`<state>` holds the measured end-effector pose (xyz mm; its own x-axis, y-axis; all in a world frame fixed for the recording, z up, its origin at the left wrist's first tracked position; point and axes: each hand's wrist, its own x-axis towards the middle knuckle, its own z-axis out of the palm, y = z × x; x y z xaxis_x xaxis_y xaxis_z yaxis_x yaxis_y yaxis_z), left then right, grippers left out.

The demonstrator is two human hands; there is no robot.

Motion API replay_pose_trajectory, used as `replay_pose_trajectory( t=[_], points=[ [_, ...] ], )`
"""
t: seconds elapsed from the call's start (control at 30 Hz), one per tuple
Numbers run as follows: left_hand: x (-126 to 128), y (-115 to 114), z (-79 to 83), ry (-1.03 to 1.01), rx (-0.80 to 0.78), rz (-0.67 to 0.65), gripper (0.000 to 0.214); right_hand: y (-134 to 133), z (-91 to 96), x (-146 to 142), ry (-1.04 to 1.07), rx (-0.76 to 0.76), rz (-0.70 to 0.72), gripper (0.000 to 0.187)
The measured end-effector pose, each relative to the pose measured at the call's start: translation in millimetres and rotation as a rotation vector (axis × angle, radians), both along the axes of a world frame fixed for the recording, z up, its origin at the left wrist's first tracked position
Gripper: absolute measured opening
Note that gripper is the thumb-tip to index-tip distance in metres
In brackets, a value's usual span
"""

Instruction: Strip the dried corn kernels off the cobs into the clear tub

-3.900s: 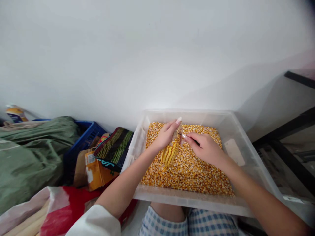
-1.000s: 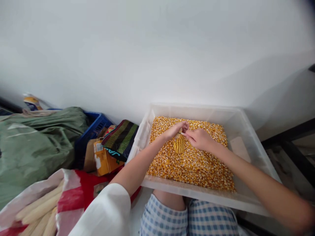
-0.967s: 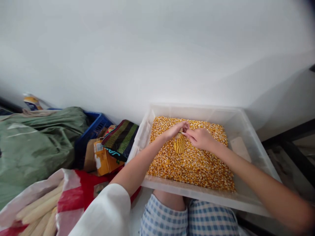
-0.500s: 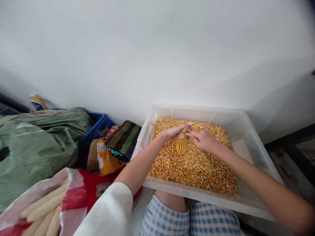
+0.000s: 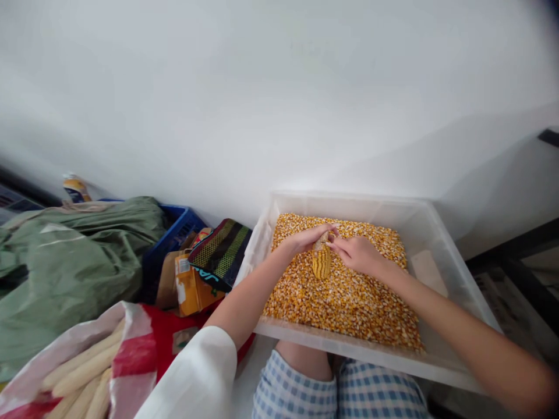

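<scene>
A yellow corn cob (image 5: 322, 263) stands nearly upright over loose corn kernels (image 5: 349, 297) that fill a clear plastic tub (image 5: 441, 244) on my lap. My left hand (image 5: 305, 237) grips the cob's top from the left, fingers curled round it. My right hand (image 5: 358, 254) is closed, fingertips pressed at the cob's upper end from the right; whatever it holds is hidden.
At lower left a red and white sack (image 5: 131, 349) holds several bare cobs (image 5: 82, 372). Behind it are an orange carton (image 5: 192, 285), a striped mesh pouch (image 5: 222, 250), a blue crate (image 5: 179, 227) and a green bag (image 5: 78, 262). A white wall stands behind the tub.
The cob went from tilted to nearly upright, with my hands close together at its top. A thin dark tool seen in my right hand 3.9 s ago no longer shows.
</scene>
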<state>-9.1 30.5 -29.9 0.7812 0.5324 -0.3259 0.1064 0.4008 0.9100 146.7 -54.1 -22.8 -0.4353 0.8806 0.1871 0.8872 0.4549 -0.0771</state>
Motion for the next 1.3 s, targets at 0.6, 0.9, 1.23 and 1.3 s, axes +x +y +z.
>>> replay_pose_trajectory(
  t=[0.6, 0.9, 1.23, 1.3],
  points=[
    [4, 1, -1.0, -0.022, 0.067, 0.004, 0.031, 4, 2.8, -2, -0.064, -0.086, -0.075, 0.037],
    [-2, 2, 0.5, 0.005, 0.015, 0.024, 0.041, -2, 5.4, -7, -0.118, -0.127, -0.044, 0.039],
    [0, -1, 3.4, 0.013, 0.007, 0.047, 0.038, 0, 4.7, -8, -0.125, -0.129, -0.058, 0.038],
    [1, -2, 4.2, 0.009, 0.007, 0.048, 0.037, 0, 5.9, -9, -0.112, -0.113, -0.068, 0.039]
  ],
)
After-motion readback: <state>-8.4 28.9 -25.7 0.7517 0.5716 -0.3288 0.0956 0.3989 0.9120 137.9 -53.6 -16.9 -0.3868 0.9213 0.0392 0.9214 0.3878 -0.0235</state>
